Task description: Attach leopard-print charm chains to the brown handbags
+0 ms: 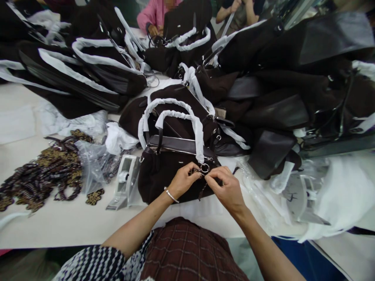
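Centrally, round metal ring [204, 168], fuzzy bag [164, 175]

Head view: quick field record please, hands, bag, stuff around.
left hand: pinching at the metal ring, bracelet on wrist
right hand: pinching the metal ring too
handbag: dark brown, lying on white table, handles wrapped in white
left of bag: tape dispenser, plastic bag, pile of patterned charms
behind: heap of dark bags; co-worker's pink sleeve at far edge
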`<state>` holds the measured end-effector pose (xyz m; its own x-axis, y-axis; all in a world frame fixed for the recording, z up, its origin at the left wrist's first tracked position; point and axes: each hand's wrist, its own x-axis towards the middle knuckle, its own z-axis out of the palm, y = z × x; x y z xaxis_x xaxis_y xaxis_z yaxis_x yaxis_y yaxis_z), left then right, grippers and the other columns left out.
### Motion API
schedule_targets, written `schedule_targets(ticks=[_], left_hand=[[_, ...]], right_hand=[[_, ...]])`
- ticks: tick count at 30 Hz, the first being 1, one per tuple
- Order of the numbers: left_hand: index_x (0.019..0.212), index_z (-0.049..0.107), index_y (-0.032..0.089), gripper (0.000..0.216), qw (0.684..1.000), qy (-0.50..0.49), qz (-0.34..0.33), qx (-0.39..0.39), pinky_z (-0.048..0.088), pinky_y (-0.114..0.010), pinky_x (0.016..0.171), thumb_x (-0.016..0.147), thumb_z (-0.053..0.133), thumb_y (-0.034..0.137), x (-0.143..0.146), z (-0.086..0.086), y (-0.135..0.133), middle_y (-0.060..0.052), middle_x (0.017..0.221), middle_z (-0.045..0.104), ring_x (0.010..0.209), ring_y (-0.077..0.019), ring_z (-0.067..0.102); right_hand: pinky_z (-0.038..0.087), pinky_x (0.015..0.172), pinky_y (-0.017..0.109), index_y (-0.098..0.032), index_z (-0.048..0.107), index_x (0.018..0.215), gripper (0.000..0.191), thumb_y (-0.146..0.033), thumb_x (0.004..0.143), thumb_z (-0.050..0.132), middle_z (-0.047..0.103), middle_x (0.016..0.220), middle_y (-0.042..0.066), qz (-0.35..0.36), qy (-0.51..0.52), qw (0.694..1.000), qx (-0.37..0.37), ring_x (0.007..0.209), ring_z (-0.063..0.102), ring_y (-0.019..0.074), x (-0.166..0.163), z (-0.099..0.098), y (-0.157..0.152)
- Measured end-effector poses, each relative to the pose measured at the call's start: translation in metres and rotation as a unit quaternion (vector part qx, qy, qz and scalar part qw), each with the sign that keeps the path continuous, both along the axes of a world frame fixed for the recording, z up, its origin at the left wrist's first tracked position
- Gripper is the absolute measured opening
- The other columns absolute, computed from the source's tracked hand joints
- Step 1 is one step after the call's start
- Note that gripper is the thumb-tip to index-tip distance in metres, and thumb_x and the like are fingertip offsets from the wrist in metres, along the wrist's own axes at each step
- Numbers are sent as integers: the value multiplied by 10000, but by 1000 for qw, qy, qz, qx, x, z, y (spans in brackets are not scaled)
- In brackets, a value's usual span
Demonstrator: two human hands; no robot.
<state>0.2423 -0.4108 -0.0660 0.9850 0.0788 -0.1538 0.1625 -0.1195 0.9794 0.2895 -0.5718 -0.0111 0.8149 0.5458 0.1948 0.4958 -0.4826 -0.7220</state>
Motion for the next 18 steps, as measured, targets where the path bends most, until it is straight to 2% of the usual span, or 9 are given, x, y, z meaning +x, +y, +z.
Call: schedule_targets(ticks=[5,11,18], left_hand=[[1017,610,165,220,992,30,-15,-124,427,-220,634,847,591,304,-8,7,6,6,788,612,644,-102,536],[1014,634,157,250,984,55,0,-171,409,-212,647,857,588,346,-8,6,4,-10,823,608,701,-106,528],[918,644,133,248,973,63,20,-223,395,-222,687,876,557,361,-5,6,1,-14,808,603,720,-111,518]], right_hand=[[452,782,356,-212,628,753,103,-147,830,606,620,824,38,-17,-53,998,-7,829,566,193,-2,-3,3],[460,777,353,-210,621,739,113,-137,823,607,610,819,37,-13,-72,997,-11,820,568,188,-1,-5,4],[471,808,363,-204,639,740,121,-146,834,590,587,882,57,-26,-71,997,-34,875,578,200,-4,-14,5]])
